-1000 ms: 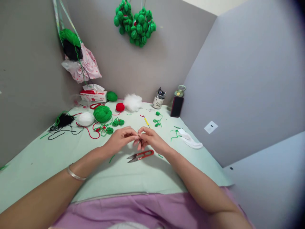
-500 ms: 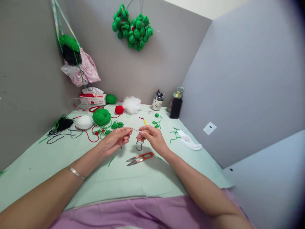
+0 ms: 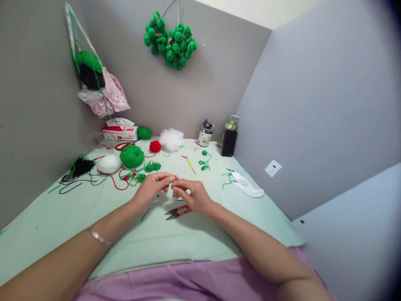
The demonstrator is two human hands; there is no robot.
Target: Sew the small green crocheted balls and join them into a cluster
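My left hand (image 3: 158, 184) and my right hand (image 3: 192, 194) meet fingertip to fingertip above the table, both pinched closed. Between them they hold a black yarn strand, mostly hidden by the fingers; a bit of its loop (image 3: 178, 199) shows under my right hand. Orange-handled thread snips (image 3: 176, 212) lie on the table just below, their handle partly covered by my right hand. Beyond my hands rests a yellow-handled crochet hook (image 3: 190, 165). Small green crocheted pieces (image 3: 152, 166) lie past my left hand.
Green yarn (image 3: 132, 156), white yarn (image 3: 109, 164), a red ball (image 3: 155, 146), black yarn (image 3: 83, 166) and white stuffing (image 3: 171, 140) occupy the back left. A pen cup (image 3: 205, 137), phone (image 3: 229, 143) and white cloth (image 3: 247, 184) stand or lie right. Walls enclose the table.
My hands have come together; my right hand moved left and turned over the snips' handle. The black strand stretched between them earlier is now mostly hidden, and the crochet hook is uncovered.
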